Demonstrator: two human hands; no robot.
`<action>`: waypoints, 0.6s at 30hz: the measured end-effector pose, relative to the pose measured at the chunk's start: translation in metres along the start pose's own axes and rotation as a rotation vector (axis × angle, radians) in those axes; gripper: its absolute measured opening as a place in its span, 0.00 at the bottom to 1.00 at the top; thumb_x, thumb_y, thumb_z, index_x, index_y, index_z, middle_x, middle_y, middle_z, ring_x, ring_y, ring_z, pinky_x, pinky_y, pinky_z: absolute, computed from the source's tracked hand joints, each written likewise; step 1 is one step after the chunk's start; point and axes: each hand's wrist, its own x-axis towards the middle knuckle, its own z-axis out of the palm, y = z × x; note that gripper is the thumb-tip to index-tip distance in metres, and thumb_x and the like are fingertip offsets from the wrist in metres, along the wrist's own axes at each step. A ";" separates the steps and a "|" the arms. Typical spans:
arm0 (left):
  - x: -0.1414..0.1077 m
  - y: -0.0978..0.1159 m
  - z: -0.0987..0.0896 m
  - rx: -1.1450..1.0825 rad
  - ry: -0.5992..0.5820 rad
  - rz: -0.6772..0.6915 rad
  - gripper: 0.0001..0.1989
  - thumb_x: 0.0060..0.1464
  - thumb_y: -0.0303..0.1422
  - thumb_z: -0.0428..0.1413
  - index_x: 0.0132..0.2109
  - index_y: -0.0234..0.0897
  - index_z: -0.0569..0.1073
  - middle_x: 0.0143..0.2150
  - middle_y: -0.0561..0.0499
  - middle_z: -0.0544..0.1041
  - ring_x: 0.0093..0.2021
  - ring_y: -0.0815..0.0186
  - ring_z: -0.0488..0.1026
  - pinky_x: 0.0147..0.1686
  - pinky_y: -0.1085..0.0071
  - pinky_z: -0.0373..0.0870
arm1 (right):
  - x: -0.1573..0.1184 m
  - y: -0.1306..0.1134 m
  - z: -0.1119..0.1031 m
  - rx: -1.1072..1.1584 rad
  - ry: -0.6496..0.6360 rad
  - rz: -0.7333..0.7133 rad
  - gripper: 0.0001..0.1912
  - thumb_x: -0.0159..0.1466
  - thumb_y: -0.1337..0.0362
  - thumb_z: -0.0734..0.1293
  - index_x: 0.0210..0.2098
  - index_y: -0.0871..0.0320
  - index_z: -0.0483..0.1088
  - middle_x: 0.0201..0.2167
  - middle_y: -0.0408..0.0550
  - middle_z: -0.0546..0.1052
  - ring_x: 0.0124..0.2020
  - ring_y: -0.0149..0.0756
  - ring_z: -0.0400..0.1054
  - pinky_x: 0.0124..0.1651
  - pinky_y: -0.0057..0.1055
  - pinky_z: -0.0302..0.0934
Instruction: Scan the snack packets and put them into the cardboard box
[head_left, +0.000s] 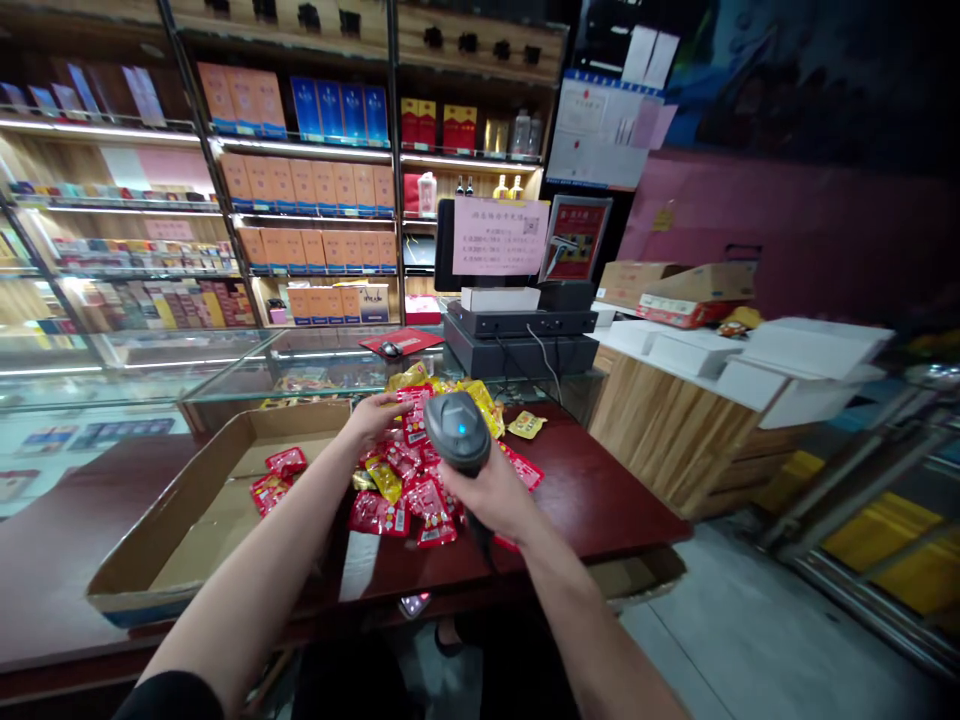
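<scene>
My right hand (491,490) is wrapped round a dark grey barcode scanner (457,425) with a blue light on its top. The scanner's head points away from me, over the heap. Just left of it, my left hand (375,418) pinches a red snack packet (416,415) by its edge. Beneath both hands lies a pile of red snack packets (431,505) and yellow ones (385,478) on the dark red table (600,490). A shallow cardboard box (176,500) stands at the left, partly behind my left forearm, with a few red packets (285,461) inside.
Behind the pile stand a black cash drawer (517,350) and a monitor with a pink notice (500,235). A computer mouse (390,349) rests on a red mat on the glass counter (315,360). White boxes (806,350) cover a wooden cabinet (660,420) at the right.
</scene>
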 end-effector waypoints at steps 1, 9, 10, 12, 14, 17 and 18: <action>0.001 0.009 -0.003 0.005 -0.005 0.016 0.26 0.28 0.38 0.73 0.33 0.35 0.70 0.23 0.56 0.73 0.20 0.71 0.71 0.20 0.75 0.71 | 0.016 -0.013 -0.006 0.011 -0.009 0.002 0.14 0.54 0.65 0.69 0.41 0.58 0.71 0.31 0.47 0.78 0.34 0.37 0.72 0.42 0.35 0.68; 0.017 0.019 -0.030 0.045 0.042 0.031 0.26 0.30 0.40 0.72 0.36 0.34 0.72 0.26 0.54 0.76 0.21 0.71 0.72 0.19 0.75 0.71 | 0.092 0.002 -0.007 0.179 -0.381 0.097 0.09 0.58 0.60 0.68 0.34 0.60 0.72 0.21 0.41 0.71 0.20 0.28 0.64 0.28 0.29 0.63; 0.021 0.018 -0.033 0.045 0.066 0.044 0.26 0.30 0.41 0.72 0.36 0.34 0.73 0.26 0.54 0.76 0.21 0.71 0.72 0.19 0.75 0.71 | 0.094 0.018 -0.002 0.158 -0.427 0.100 0.08 0.57 0.61 0.69 0.32 0.59 0.72 0.20 0.40 0.71 0.20 0.29 0.64 0.28 0.29 0.64; 0.029 0.015 -0.039 0.023 0.129 0.072 0.26 0.31 0.41 0.72 0.36 0.34 0.73 0.26 0.54 0.76 0.22 0.71 0.72 0.20 0.75 0.72 | 0.095 0.050 0.009 0.130 -0.471 0.091 0.08 0.55 0.63 0.71 0.33 0.58 0.73 0.26 0.43 0.76 0.28 0.33 0.70 0.35 0.32 0.68; 0.035 0.013 -0.044 -0.011 0.197 0.085 0.26 0.32 0.42 0.71 0.37 0.35 0.72 0.27 0.53 0.77 0.23 0.69 0.74 0.20 0.74 0.74 | 0.093 0.079 0.019 0.129 -0.464 0.095 0.12 0.54 0.64 0.72 0.38 0.57 0.73 0.35 0.46 0.79 0.37 0.39 0.73 0.45 0.38 0.68; 0.037 0.009 -0.050 -0.017 0.271 0.101 0.26 0.33 0.42 0.71 0.38 0.34 0.72 0.30 0.51 0.78 0.25 0.68 0.75 0.21 0.72 0.76 | 0.088 0.107 0.031 0.157 -0.485 0.132 0.16 0.56 0.66 0.70 0.44 0.58 0.73 0.42 0.49 0.80 0.44 0.41 0.73 0.51 0.40 0.66; 0.037 0.007 -0.052 -0.009 0.291 0.107 0.25 0.34 0.42 0.71 0.37 0.34 0.72 0.30 0.51 0.78 0.25 0.68 0.75 0.21 0.71 0.76 | 0.086 0.112 0.034 0.166 -0.487 0.142 0.16 0.56 0.66 0.70 0.45 0.58 0.73 0.43 0.49 0.80 0.45 0.41 0.73 0.51 0.39 0.66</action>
